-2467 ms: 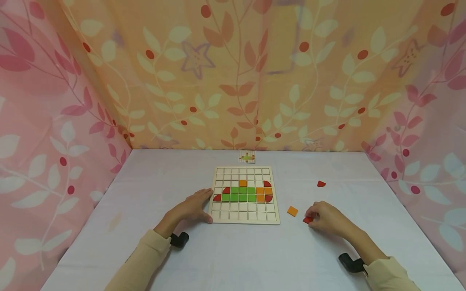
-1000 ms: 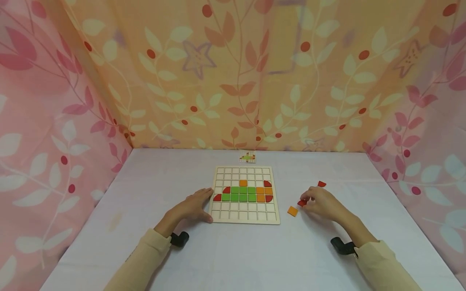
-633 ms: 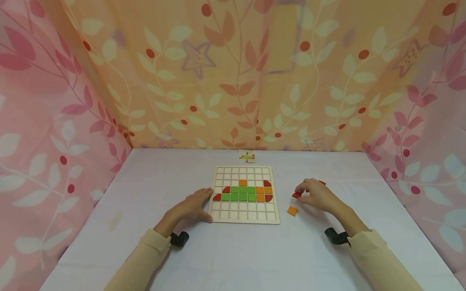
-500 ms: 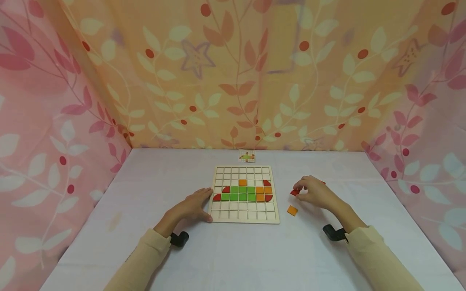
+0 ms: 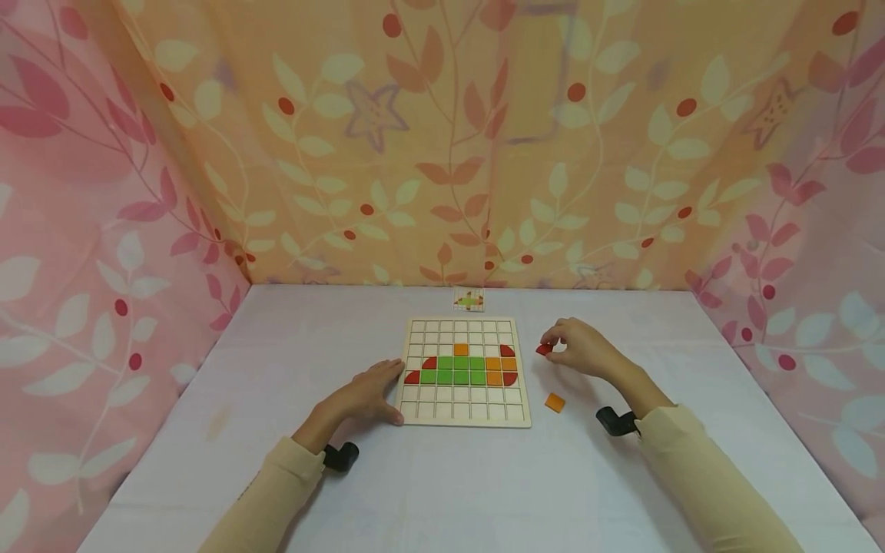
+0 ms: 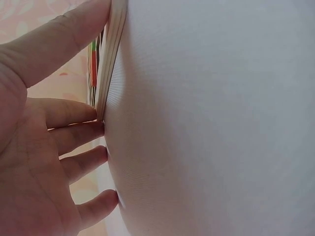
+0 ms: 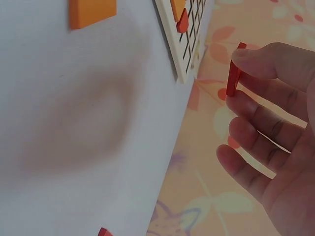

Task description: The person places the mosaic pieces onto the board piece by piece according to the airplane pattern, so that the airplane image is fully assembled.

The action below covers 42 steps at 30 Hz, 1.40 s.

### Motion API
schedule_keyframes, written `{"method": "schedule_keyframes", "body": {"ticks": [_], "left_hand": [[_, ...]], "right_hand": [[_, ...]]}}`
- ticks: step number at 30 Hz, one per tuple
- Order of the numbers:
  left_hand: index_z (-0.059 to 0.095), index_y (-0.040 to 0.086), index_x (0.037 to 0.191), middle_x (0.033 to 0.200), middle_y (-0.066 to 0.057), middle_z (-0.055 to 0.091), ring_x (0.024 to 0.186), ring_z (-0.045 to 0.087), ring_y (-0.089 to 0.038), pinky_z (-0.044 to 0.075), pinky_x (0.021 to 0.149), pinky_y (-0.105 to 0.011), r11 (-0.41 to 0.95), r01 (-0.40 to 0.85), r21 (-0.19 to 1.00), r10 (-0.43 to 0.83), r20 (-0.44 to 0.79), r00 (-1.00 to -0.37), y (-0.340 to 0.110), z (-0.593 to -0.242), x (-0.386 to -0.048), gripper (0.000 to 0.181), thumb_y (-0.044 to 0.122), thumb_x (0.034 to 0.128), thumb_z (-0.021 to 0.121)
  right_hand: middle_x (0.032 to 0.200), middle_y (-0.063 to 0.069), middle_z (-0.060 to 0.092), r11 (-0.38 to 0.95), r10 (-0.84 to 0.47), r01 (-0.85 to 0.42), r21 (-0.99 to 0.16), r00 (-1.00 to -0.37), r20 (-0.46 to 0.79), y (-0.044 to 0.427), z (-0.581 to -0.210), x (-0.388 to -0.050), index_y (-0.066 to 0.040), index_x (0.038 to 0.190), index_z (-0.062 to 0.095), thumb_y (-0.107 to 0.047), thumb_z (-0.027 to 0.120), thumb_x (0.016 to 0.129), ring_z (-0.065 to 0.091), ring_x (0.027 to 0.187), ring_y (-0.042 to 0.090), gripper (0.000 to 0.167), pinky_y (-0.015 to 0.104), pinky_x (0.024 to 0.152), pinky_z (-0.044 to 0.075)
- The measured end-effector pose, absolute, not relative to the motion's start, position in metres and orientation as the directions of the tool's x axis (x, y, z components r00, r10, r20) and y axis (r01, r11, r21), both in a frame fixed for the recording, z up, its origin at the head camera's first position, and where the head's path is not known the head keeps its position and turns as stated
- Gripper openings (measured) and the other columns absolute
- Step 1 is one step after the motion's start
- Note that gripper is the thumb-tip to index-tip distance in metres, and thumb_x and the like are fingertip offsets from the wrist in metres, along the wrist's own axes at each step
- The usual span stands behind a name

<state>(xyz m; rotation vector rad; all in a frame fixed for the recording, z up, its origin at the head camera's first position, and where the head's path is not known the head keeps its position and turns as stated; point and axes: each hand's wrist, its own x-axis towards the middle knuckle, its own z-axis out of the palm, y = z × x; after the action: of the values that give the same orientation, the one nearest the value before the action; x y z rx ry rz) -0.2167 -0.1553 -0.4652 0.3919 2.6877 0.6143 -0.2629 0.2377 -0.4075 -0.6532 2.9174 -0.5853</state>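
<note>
In the head view my right hand (image 5: 581,349) pinches a red quarter-circle tile (image 5: 543,349) between thumb and fingertips, raised above the table just right of the wooden grid board (image 5: 463,412). The right wrist view shows that tile (image 7: 233,76) edge-on. My left hand (image 5: 362,392) rests against the board's left edge, thumb near the front corner and fingers further back. In the left wrist view its extended fingers (image 6: 78,135) touch the board's side. Several green tiles (image 5: 461,376), orange tiles and red quarter-circles lie in the board's middle rows.
A loose orange square tile (image 5: 555,402) lies right of the board. Another red piece (image 7: 104,232) shows at the bottom of the right wrist view; my right hand hides it in the head view. Behind the board is a small pattern card (image 5: 469,299). Floral curtains (image 5: 449,153) enclose the table.
My right hand has picked up the red quarter-circle tile from the table and carried it away from me and left, towards the board. My left hand has stayed at the board's edge.
</note>
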Motion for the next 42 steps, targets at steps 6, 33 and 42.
{"method": "schedule_keyframes", "body": {"ticks": [6,33,42], "left_hand": [[0.031,0.007,0.153,0.161,-0.012,0.028,0.15,0.019,-0.035,0.02,0.118,-0.061,0.864,0.185,0.468,0.344,-0.28,-0.896,-0.155,-0.464,-0.216,0.103,0.033,0.07,0.087],[0.032,0.005,0.152,0.16,-0.013,0.029,0.15,0.019,-0.035,0.02,0.117,-0.063,0.862,0.182,0.474,0.34,-0.274,-0.899,-0.152,-0.461,-0.214,0.103,0.03,0.0693,0.088],[0.031,0.006,0.152,0.16,-0.012,0.029,0.151,0.019,-0.034,0.02,0.118,-0.06,0.862,0.179,0.474,0.337,-0.271,-0.902,-0.152,-0.46,-0.213,0.103,0.03,0.0695,0.087]], "right_hand": [[0.09,0.004,0.066,0.821,-0.444,-0.415,-0.392,-0.896,0.017,0.229,-0.404,-0.272,-0.008,0.101,0.075,-0.014,0.074,0.083,0.057,0.09,0.027,0.019,0.036,0.079,0.048],[0.095,0.008,0.068,0.766,-0.582,-0.546,-0.34,-0.813,-0.004,0.166,-0.399,-0.313,-0.006,0.099,0.075,-0.012,0.072,0.083,0.061,0.094,0.028,0.017,0.041,0.088,0.05],[0.095,0.008,0.069,0.729,-0.64,-0.611,-0.308,-0.769,0.012,0.141,-0.407,-0.324,-0.004,0.1,0.075,-0.011,0.072,0.084,0.062,0.095,0.027,0.017,0.041,0.091,0.051]]}}
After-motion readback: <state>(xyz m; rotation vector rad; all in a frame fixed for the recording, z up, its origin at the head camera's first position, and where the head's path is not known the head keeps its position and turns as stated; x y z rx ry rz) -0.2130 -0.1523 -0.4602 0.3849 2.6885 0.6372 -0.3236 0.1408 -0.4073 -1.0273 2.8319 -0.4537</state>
